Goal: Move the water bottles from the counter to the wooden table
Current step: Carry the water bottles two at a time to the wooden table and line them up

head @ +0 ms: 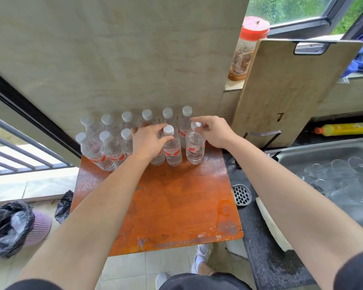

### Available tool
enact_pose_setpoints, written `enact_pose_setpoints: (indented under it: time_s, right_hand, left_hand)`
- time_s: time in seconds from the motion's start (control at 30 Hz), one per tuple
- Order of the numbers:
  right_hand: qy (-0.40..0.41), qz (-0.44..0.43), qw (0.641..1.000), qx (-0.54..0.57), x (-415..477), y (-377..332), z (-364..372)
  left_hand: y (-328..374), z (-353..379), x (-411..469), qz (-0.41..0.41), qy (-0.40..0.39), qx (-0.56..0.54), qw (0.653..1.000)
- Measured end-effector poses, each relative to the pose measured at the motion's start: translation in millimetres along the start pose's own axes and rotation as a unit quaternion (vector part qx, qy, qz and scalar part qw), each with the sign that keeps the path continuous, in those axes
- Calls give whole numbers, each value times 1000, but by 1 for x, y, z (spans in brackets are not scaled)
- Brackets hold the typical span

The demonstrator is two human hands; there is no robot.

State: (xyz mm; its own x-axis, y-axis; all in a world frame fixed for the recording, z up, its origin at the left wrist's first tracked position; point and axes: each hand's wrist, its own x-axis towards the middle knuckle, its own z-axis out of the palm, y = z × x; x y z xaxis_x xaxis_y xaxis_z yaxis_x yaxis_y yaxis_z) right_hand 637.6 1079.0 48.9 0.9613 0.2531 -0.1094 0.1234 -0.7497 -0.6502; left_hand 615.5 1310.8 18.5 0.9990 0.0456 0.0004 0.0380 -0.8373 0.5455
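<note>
The water bottles (111, 147) stand upright in two close rows along the far edge of the wooden table (166, 201), white caps up. The rightmost front bottle (195, 150) is under my right hand (213, 131). My thumb and fingertips pinch its cap from above, and its base is on the tabletop. Just beside it, my left hand (148, 141) curls round the shoulder of the neighbouring bottle (172, 149), thumb in front and fingers behind the neck. One more bottle sits half hidden below that palm, and I cannot tell whether the hand touches it too.

Both gripped bottles have their long axis straight up, with my hands on top of them. I judge that letting go calls for lifting up and back toward me, since a sideways move could tip the packed row.

The dark counter (266, 258) lies to my right past the table's edge, so my right hand is nearer it for any further trip. I see no bottle on the part of it in view, so the carrying looks close to done.

Further right is a steel sink (302, 152) holding clear glasses (344, 170), with a round strainer (241, 194) beside it. A cutting board (291, 91) leans on the wall behind, near a yellow bottle (348, 128).
</note>
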Motion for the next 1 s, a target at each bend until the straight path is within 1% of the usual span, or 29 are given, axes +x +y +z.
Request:
enact_pose_setpoints:
  time_s: [0.13,0.27,0.33,0.43,0.5,0.73,0.9,1.0]
  right_hand:
    - [-6,11,1000,-11,-5,-3,-9]
    - [29,25,998,-47,-6,-4,-8]
    - [37,17,997,-66,-4,-8,-4]
    - [8,-11,995,-98,0,-15,-4]
    - [-13,-21,995,-93,2,-16,-5]
    - [-20,-34,999,-37,4,-12,6]
    - [-5,-16,1000,-10,6,-4,2]
    - [2,-23,1000,0,3,-2,4]
  left_hand:
    - [0,0,-1,11,1,15,1000]
    - [2,-3,0,23,0,27,999]
    - [3,-4,1,21,-1,28,999]
    - [5,-4,1,20,-1,42,999]
    - [6,-4,0,24,-1,56,998]
    - [8,-3,-2,23,9,43,999]
    - [9,2,4,16,11,23,1000]
    - [9,4,6,17,14,19,1000]
